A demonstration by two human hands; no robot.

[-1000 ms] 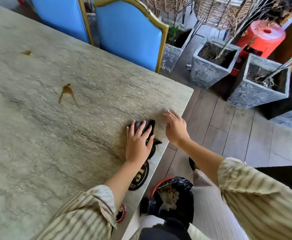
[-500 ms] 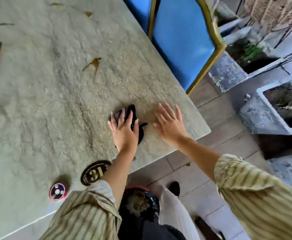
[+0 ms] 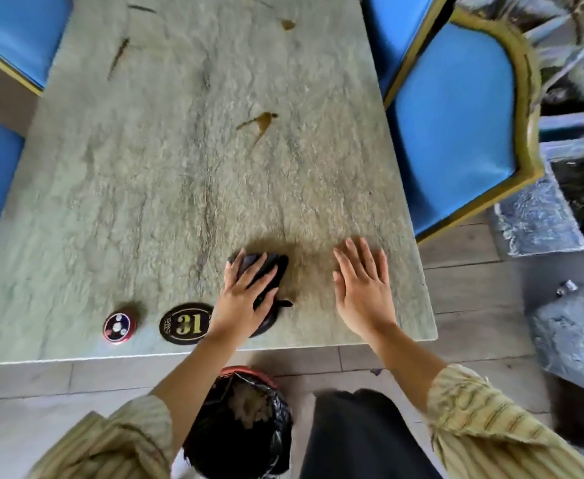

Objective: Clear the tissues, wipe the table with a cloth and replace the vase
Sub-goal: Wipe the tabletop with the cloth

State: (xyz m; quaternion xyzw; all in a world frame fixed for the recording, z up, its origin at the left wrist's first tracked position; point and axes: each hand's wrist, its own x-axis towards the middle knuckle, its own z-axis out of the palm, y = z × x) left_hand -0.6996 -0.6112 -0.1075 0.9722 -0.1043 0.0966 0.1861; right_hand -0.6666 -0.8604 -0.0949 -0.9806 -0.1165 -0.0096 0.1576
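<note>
dark cloth [image 3: 264, 269] under left hand [image 3: 245, 299], pressed on table [image 3: 145, 188].

the left hand [image 3: 245, 299] is lying on the cloth [image 3: 266, 271] near the table [image 3: 145, 184] edge, the number plaque [image 3: 185, 323] sitting just left, the right hand [image 3: 363, 288] resting flat to the right, the bin [image 3: 242, 423] standing below.

Dark crumpled cloth [image 3: 266, 271] mostly hidden under left hand [image 3: 245, 299]. Black-lined waste bin [image 3: 245, 423] partly covered by left forearm, contents blurred. Blue gold-framed chair [image 3: 456, 122] smeared by motion blur. Grey stone planters [image 3: 539, 216] cut off at right edge.
</note>
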